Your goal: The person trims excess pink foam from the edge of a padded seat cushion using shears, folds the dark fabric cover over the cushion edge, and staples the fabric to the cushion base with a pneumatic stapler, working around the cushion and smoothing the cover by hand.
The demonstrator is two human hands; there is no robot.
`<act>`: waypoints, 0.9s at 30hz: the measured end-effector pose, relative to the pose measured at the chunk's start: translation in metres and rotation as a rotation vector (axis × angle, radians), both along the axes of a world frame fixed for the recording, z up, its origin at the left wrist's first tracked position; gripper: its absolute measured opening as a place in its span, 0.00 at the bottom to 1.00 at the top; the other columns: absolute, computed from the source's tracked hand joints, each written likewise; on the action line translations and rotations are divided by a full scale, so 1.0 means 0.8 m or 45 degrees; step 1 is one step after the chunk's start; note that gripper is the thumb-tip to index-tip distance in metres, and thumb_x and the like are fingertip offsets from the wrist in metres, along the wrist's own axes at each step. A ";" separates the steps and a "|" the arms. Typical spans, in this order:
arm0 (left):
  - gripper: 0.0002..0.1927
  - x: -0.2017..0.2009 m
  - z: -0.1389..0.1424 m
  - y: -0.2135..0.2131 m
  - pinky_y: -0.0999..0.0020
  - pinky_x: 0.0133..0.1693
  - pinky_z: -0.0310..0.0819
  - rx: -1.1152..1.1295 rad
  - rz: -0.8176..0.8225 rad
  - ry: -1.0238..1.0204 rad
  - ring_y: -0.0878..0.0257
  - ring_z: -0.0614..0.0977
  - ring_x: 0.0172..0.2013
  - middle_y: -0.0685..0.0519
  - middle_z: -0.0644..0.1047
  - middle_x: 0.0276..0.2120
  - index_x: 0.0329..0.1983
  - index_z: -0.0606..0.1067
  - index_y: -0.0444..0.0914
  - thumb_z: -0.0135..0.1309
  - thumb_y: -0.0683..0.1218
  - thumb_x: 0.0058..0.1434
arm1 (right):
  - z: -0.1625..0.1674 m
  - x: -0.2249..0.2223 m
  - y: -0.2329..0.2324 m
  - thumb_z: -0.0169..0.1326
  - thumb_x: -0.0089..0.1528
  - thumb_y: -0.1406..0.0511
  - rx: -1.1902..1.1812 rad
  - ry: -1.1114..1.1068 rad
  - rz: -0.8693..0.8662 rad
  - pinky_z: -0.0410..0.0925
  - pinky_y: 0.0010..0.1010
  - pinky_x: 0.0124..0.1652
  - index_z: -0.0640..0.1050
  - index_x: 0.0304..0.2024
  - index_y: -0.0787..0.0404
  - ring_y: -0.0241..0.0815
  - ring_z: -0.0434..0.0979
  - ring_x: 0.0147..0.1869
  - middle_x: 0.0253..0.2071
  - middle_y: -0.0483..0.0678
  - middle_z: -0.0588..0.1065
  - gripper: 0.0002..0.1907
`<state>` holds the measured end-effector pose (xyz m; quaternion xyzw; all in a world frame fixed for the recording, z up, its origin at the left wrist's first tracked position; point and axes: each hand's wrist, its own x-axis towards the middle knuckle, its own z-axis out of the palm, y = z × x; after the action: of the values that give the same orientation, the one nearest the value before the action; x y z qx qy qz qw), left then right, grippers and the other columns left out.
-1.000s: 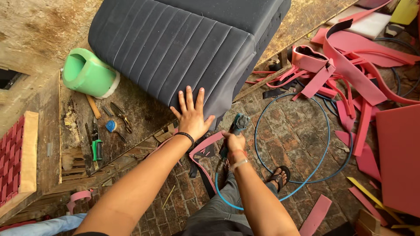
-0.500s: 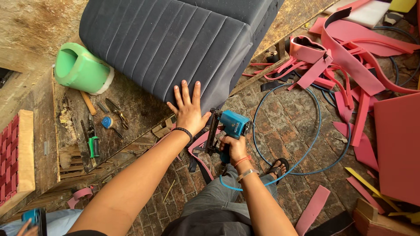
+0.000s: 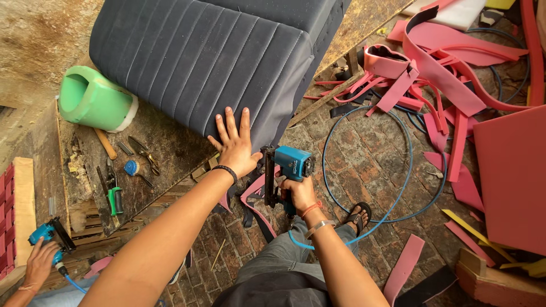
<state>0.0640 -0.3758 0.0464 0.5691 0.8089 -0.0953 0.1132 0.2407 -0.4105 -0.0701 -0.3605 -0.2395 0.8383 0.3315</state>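
Blue staple gun (image 3: 287, 170) upright in clenched rt hand (image 3: 298, 193), nose toward grey cushion (image 3: 216, 62); lt hand (image 3: 233, 145) splayed flat on it

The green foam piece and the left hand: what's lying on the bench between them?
Small hand tools lie scattered on the bench between the green foam piece and left hand, in the head view.

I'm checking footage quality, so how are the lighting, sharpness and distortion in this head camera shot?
Head view: soft, even daylight, no glare; the left hand on the dark blue cushion and the right hand gripping the blue staple gun look sharp; wide-angle stretching bends the forearms near the bottom edge.
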 end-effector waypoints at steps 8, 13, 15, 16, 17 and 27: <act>0.38 -0.027 0.014 0.022 0.27 0.69 0.31 0.374 -0.098 -0.113 0.40 0.44 0.77 0.41 0.45 0.79 0.80 0.49 0.51 0.43 0.64 0.70 | 0.016 0.004 0.043 0.58 0.56 0.69 -0.258 -0.123 -0.342 0.67 0.33 0.25 0.77 0.30 0.66 0.41 0.72 0.21 0.22 0.49 0.74 0.05; 0.37 -0.025 -0.018 0.102 0.37 0.70 0.36 0.453 -0.135 0.060 0.37 0.48 0.75 0.36 0.48 0.76 0.79 0.50 0.43 0.40 0.59 0.71 | 0.037 -0.020 0.151 0.65 0.56 0.66 -0.078 -0.120 -0.526 0.67 0.30 0.26 0.75 0.31 0.62 0.38 0.74 0.24 0.25 0.47 0.76 0.11; 0.37 -0.022 -0.023 0.115 0.38 0.70 0.38 0.478 -0.203 0.089 0.36 0.48 0.74 0.35 0.47 0.76 0.79 0.49 0.40 0.40 0.58 0.72 | 0.042 -0.033 0.182 0.67 0.55 0.67 -0.054 -0.101 -0.512 0.67 0.31 0.26 0.74 0.30 0.61 0.38 0.72 0.24 0.26 0.46 0.75 0.12; 0.37 -0.021 -0.025 0.118 0.38 0.70 0.38 0.484 -0.237 0.087 0.36 0.48 0.74 0.35 0.47 0.76 0.79 0.49 0.39 0.39 0.57 0.71 | 0.045 -0.040 0.194 0.67 0.55 0.67 -0.071 -0.079 -0.484 0.67 0.32 0.25 0.74 0.30 0.60 0.38 0.71 0.23 0.25 0.45 0.75 0.12; 0.37 -0.020 -0.024 0.120 0.38 0.69 0.38 0.488 -0.273 0.086 0.35 0.48 0.74 0.34 0.47 0.76 0.79 0.48 0.37 0.39 0.56 0.71 | 0.046 -0.045 0.202 0.67 0.55 0.67 -0.090 -0.055 -0.457 0.67 0.33 0.25 0.73 0.30 0.60 0.38 0.71 0.23 0.25 0.45 0.75 0.13; 0.36 0.024 0.004 0.156 0.23 0.62 0.43 0.199 -0.524 0.246 0.31 0.47 0.72 0.40 0.45 0.76 0.77 0.53 0.59 0.48 0.52 0.66 | 0.039 -0.050 0.230 0.64 0.52 0.74 -0.192 0.108 -0.562 0.69 0.30 0.34 0.73 0.32 0.59 0.37 0.75 0.30 0.28 0.44 0.75 0.13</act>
<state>0.0835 -0.2508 0.0497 0.7171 0.6879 -0.1074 -0.0310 0.2008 -0.2265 -0.0392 -0.3923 -0.0774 0.7754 0.4887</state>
